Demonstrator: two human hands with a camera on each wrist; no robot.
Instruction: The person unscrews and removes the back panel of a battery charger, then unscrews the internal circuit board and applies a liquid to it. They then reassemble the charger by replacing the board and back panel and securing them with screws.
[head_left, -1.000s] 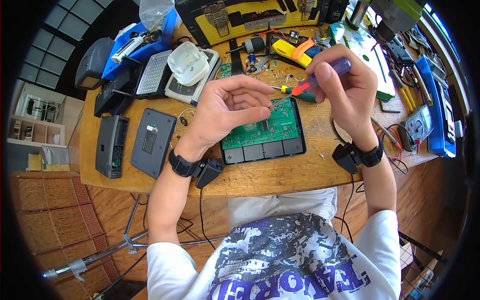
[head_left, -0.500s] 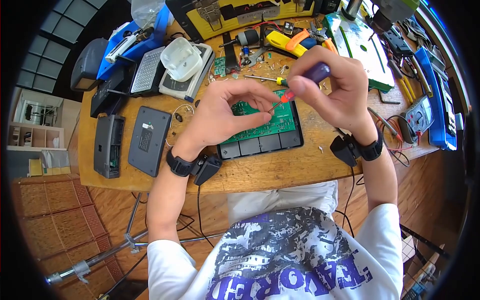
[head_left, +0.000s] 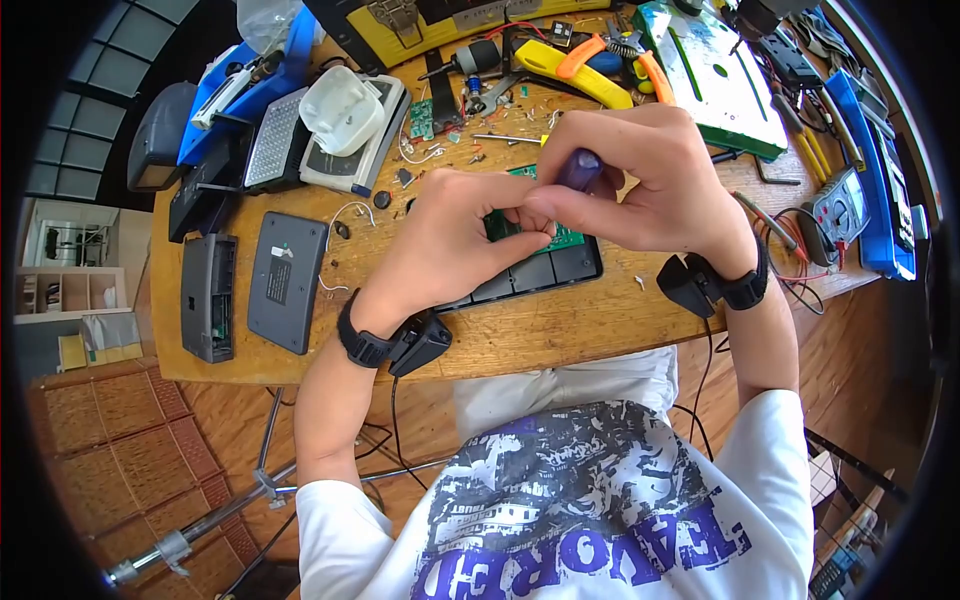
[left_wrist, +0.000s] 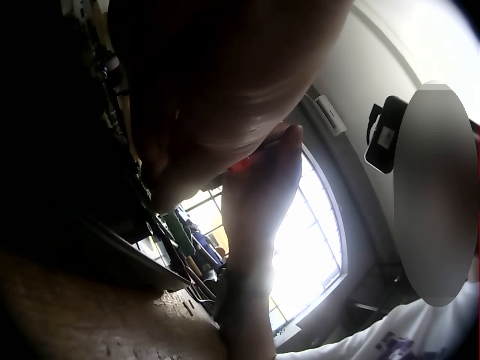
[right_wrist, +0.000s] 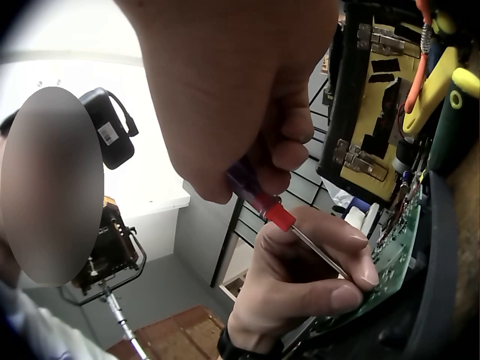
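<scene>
A screwdriver (right_wrist: pixel 280 216) with a purple handle, a red collar and a thin metal shaft slants down over a green circuit board (head_left: pixel 568 238). My right hand (head_left: pixel 655 180) grips its handle (head_left: pixel 581 170) from above. The thumb and curled fingers of my left hand (head_left: pixel 440 240) close around the shaft's lower end, just above the board, as the right wrist view shows. In that view the very tip is hidden by the left fingertips (right_wrist: pixel 366 271). The board sits in a black plastic housing (head_left: pixel 568 266) near the table's front edge.
Left of the hands lie a dark grey cover (head_left: pixel 285 280) and a black device (head_left: pixel 208 297). Behind are a white plastic container (head_left: pixel 342 110), yellow-handled tools (head_left: pixel 575 75) and a yellow toolbox (head_left: pixel 440 35). A multimeter (head_left: pixel 838 210) with leads stands at right.
My right hand has come down and left with the screwdriver, its handle now steeper. Both hands have drawn together over the board, and the left fingers now surround the shaft's end.
</scene>
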